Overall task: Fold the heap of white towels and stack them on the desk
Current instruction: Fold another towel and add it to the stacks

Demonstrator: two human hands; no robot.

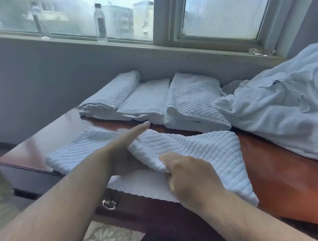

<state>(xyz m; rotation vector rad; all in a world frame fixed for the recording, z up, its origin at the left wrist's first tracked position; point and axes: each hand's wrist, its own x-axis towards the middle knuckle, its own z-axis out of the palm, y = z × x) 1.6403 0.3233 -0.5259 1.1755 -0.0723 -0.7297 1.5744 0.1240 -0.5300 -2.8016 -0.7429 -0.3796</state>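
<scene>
- At 12 o'clock on the desk [288, 179], three folded towels [146, 101] lie side by side, touching, not yet stacked on one another.
- At 3 o'clock the unfolded heap [286, 104] waits, so much work seems left.
- Near the desk's front edge, at 6 o'clock, lies the ribbed towel [200, 147] being folded: the left hand [125, 146] presses it with straight fingers, while the right hand [187, 176] pinches a raised flap of it.
- At 11 o'clock a water bottle [100, 23] stands on the sill [131, 44]; its label is too blurred to read. No other writing shows.
</scene>
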